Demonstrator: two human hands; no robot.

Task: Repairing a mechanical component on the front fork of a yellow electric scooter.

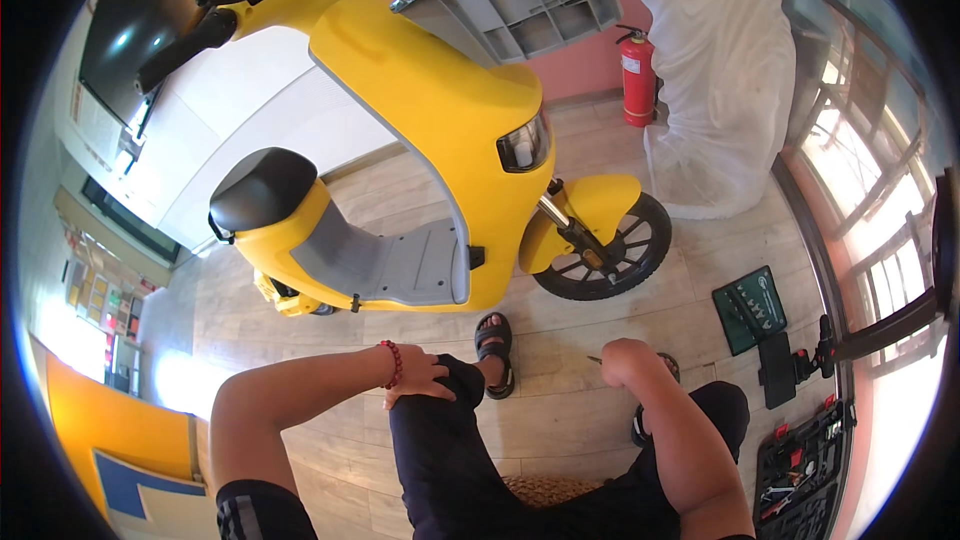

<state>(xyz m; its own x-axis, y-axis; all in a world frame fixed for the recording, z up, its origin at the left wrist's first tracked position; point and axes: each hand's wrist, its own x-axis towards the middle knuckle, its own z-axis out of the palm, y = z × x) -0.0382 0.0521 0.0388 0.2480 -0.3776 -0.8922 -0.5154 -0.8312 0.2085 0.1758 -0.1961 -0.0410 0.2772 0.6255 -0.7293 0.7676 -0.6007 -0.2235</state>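
Clearly, pale print [765,285] marks the green pouch [735,328] on the floor [560,410], and a white label [631,65] the red fire extinguisher [637,90]. The black toolbox [765,468] holds assorted hand tools [778,492]. The right hand [628,362] is curled around a thin tool [595,360], near the right foot [670,368]; its tip points left, long axis roughly crosswise. The left hand [420,380] lies loosely spread, empty, on the left knee [464,380]. Ahead stands a yellow scooter [430,60], front wheel [655,250] rightward.
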